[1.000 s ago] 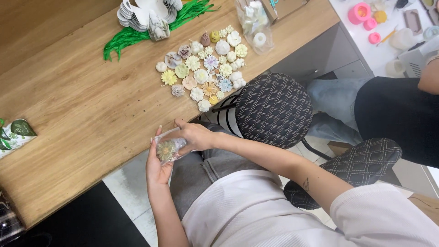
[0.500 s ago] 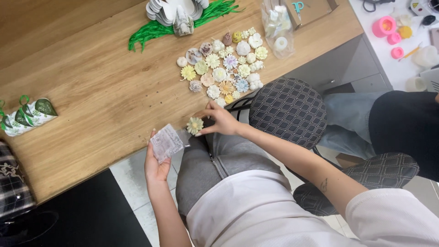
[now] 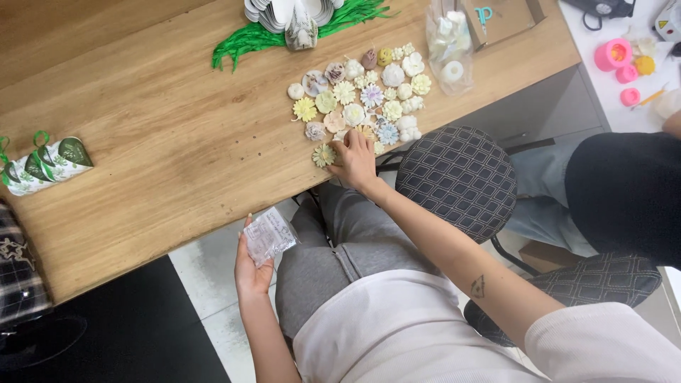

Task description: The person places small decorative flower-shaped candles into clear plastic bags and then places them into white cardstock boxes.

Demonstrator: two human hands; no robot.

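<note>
My left hand (image 3: 252, 266) holds a small clear plastic bag (image 3: 267, 235) below the table's near edge, above my lap. My right hand (image 3: 355, 157) reaches onto the wooden table (image 3: 156, 163) and rests its fingers on a pale green-yellow flower piece (image 3: 325, 154) at the near edge of a cluster of several small pastel flower-shaped pieces (image 3: 362, 96). The hand covers a few of the nearest pieces.
Green raffia (image 3: 255, 39) and a stack of white scalloped cards (image 3: 287, 10) lie at the table's far side. A clear bag of white pieces (image 3: 450, 50) sits to the right. A green-and-white pouch (image 3: 44, 164) lies left. A quilted stool (image 3: 457, 177) and another person's legs (image 3: 610, 191) are right.
My right hand drew the flower piece out of the clear bag, carried it up and right, and set it at the cluster's near edge. My left hand kept the emptied bag.
</note>
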